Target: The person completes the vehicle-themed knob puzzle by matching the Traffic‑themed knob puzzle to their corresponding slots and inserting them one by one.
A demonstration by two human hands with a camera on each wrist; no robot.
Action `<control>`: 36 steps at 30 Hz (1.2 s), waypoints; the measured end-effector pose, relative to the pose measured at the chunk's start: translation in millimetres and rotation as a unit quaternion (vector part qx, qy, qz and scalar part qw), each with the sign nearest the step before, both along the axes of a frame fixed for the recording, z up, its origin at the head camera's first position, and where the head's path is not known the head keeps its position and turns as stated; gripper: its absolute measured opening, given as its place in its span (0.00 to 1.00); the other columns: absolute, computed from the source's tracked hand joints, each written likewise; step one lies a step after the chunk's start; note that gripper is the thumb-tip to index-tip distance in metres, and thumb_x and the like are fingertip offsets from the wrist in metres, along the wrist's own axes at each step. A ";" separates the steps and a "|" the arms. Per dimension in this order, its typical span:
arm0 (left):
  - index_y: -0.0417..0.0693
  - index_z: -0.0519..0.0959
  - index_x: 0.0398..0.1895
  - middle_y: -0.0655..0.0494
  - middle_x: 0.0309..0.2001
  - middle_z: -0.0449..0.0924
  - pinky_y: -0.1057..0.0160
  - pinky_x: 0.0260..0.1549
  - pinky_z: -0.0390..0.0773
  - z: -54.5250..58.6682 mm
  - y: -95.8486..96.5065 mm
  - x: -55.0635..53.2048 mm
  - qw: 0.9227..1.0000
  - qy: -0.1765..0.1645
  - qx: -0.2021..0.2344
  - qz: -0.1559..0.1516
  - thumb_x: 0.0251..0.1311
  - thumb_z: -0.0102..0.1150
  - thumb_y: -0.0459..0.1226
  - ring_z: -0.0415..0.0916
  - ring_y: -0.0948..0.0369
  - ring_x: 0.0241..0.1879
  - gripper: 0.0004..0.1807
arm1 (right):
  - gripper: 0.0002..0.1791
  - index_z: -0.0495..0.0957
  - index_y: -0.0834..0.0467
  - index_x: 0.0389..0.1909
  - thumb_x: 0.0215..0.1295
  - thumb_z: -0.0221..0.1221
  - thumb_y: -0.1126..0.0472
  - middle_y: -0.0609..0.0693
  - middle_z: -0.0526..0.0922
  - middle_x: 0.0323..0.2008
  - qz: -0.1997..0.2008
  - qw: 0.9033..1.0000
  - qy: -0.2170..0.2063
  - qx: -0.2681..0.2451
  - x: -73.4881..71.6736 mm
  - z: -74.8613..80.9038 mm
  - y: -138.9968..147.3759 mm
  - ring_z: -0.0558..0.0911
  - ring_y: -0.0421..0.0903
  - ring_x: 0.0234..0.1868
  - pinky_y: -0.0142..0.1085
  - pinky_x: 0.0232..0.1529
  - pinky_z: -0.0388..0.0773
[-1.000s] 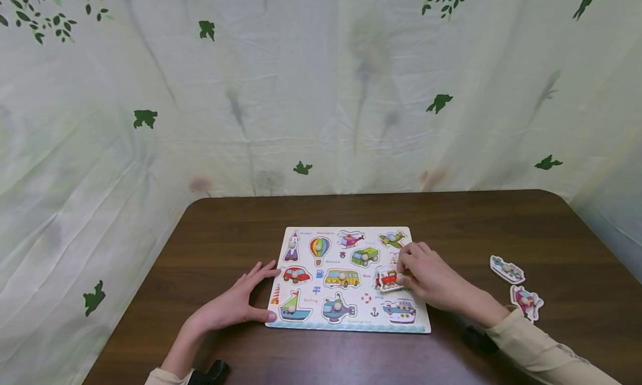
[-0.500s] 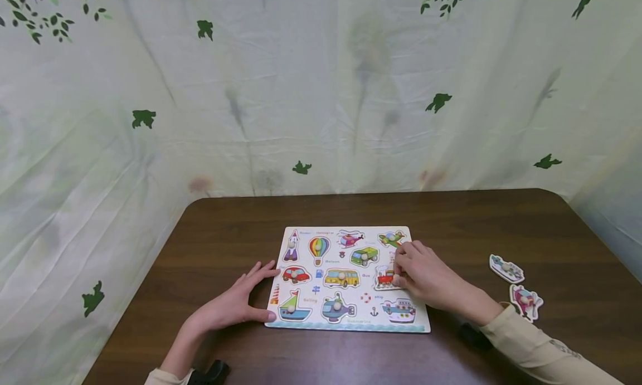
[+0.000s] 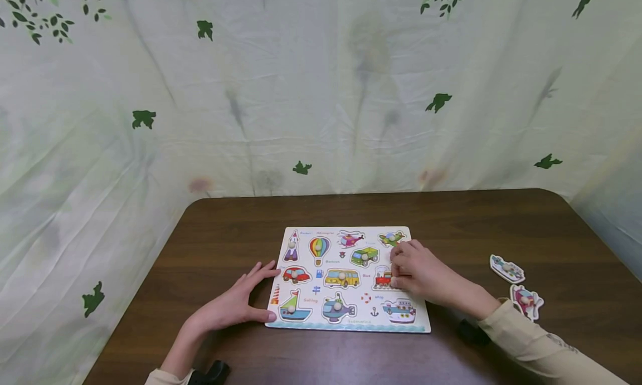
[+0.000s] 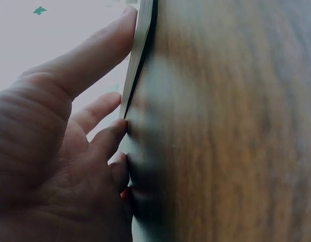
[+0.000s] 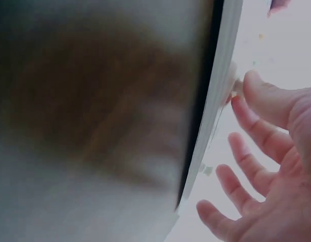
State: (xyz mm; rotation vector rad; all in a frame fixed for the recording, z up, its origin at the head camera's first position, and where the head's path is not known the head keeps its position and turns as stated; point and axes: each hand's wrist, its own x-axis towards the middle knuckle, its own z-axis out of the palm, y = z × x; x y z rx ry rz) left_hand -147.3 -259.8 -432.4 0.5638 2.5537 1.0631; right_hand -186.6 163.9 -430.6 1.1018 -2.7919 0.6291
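A white peg puzzle board (image 3: pixel 321 307) with vehicle pictures lies on the table. My left hand (image 3: pixel 233 301) has its fingers spread, with thumb and fingertips touching the board's left edge; the left wrist view also shows this hand (image 4: pixel 59 146) against that edge. Over the board's right side, my right hand (image 3: pixel 426 273) pinches the red train puzzle piece (image 3: pixel 383 277) by its knob, between thumb and index finger. Part of the train is hidden by the fingers. In the right wrist view the right hand's (image 5: pixel 276 146) other fingers stay loosely bent, apart from the board.
Two loose knobbed pieces lie right of the board: a ship piece (image 3: pixel 507 269) and a pink helicopter piece (image 3: pixel 526 302). Knobbed pieces such as the yellow bus (image 3: pixel 342 278) and green truck (image 3: pixel 365 256) sit in the board. A patterned curtain (image 3: pixel 321 95) hangs behind the table (image 3: pixel 241 218).
My right hand has moved slightly left with the train piece, which was tilted a second ago and now looks level with its outline. The left hand has stayed put.
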 end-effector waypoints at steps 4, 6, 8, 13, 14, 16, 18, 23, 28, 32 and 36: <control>0.55 0.65 0.71 0.50 0.77 0.50 0.33 0.67 0.34 -0.3 -0.5 -0.1 1.000 -0.005 0.000 0.002 0.49 0.74 0.52 0.31 0.42 0.76 0.45 | 0.12 0.79 0.41 0.23 0.54 0.73 0.57 0.44 0.75 0.44 0.002 0.999 -0.033 -0.017 -4.7 0.9 3.3 0.67 0.46 0.47 0.43 0.45 0.68; 0.55 0.65 0.71 0.50 0.77 0.50 0.33 0.67 0.34 -0.8 -0.9 -0.5 1.000 -0.006 -0.001 0.002 0.49 0.74 0.52 0.31 0.42 0.76 0.46 | 0.11 0.80 0.41 0.24 0.54 0.73 0.56 0.44 0.75 0.45 -0.001 0.999 -0.048 -0.023 -5.8 1.1 4.4 0.67 0.46 0.47 0.43 0.45 0.68; 0.56 0.65 0.71 0.51 0.77 0.50 0.33 0.67 0.34 -1.1 -1.1 -1.1 1.000 -0.005 -0.002 0.002 0.49 0.74 0.52 0.31 0.42 0.76 0.46 | 0.10 0.80 0.41 0.24 0.54 0.73 0.56 0.44 0.75 0.45 -0.004 0.998 -0.056 -0.027 -6.0 1.5 5.0 0.67 0.47 0.48 0.43 0.45 0.69; 0.56 0.65 0.71 0.51 0.77 0.50 0.33 0.67 0.34 -1.2 -0.9 -1.7 1.000 -0.002 -0.002 0.000 0.49 0.74 0.53 0.31 0.42 0.76 0.46 | 0.11 0.80 0.41 0.23 0.53 0.74 0.55 0.46 0.76 0.45 -0.020 0.998 -0.045 -0.031 -4.0 3.2 7.1 0.69 0.48 0.49 0.44 0.47 0.69; 0.56 0.65 0.71 0.51 0.77 0.50 0.33 0.67 0.34 -1.0 -0.7 -1.8 1.000 -0.002 -0.003 0.000 0.49 0.74 0.53 0.31 0.42 0.76 0.46 | 0.11 0.80 0.41 0.23 0.53 0.74 0.55 0.46 0.76 0.45 -0.026 0.998 -0.044 -0.033 -3.3 4.4 8.6 0.69 0.49 0.49 0.45 0.47 0.70; 0.56 0.65 0.71 0.51 0.77 0.50 0.33 0.67 0.34 -0.6 -0.4 -2.0 1.000 0.001 -0.004 -0.001 0.49 0.74 0.53 0.32 0.43 0.76 0.46 | 0.11 0.79 0.41 0.23 0.53 0.74 0.55 0.47 0.77 0.46 -0.038 0.998 -0.036 -0.039 -2.7 7.4 13.4 0.70 0.51 0.50 0.47 0.49 0.70; 0.55 0.65 0.71 0.51 0.77 0.50 0.33 0.67 0.34 0.1 0.0 -2.3 1.000 0.002 -0.003 -0.001 0.48 0.74 0.53 0.32 0.43 0.76 0.46 | 0.11 0.79 0.42 0.24 0.53 0.74 0.55 0.49 0.77 0.46 -0.050 0.997 -0.031 -0.048 -2.4 10.9 19.8 0.70 0.52 0.52 0.49 0.49 0.71; 0.55 0.65 0.71 0.51 0.77 0.50 0.33 0.67 0.34 0.1 -0.2 -3.1 1.000 0.003 -0.004 0.000 0.49 0.74 0.53 0.32 0.43 0.76 0.46 | 0.11 0.79 0.43 0.27 0.54 0.73 0.59 0.50 0.77 0.47 -0.078 0.995 -0.024 -0.065 -2.6 16.0 38.3 0.69 0.54 0.54 0.51 0.52 0.70; 0.55 0.65 0.71 0.50 0.77 0.50 0.33 0.67 0.35 -1.0 -0.9 -3.0 1.000 0.003 -0.006 0.001 0.49 0.74 0.53 0.32 0.43 0.76 0.46 | 0.11 0.80 0.43 0.29 0.55 0.72 0.61 0.51 0.77 0.49 -0.104 0.991 -0.025 -0.087 1.4 23.6 55.8 0.69 0.55 0.54 0.52 0.52 0.69; 0.55 0.65 0.71 0.50 0.77 0.50 0.32 0.66 0.35 -1.2 -0.8 -2.1 1.000 0.002 -0.006 -0.001 0.49 0.74 0.53 0.32 0.42 0.76 0.46 | 0.10 0.80 0.44 0.29 0.56 0.72 0.61 0.54 0.78 0.49 -0.117 0.988 -0.010 -0.099 5.2 30.5 70.2 0.70 0.57 0.53 0.53 0.51 0.68; 0.55 0.65 0.72 0.50 0.77 0.50 0.32 0.66 0.35 -1.1 -0.9 -1.4 1.000 -0.001 -0.005 -0.001 0.49 0.74 0.53 0.31 0.42 0.76 0.46 | 0.11 0.80 0.45 0.29 0.56 0.72 0.62 0.55 0.78 0.49 -0.126 0.987 0.005 -0.101 8.8 35.8 84.6 0.71 0.58 0.53 0.53 0.50 0.67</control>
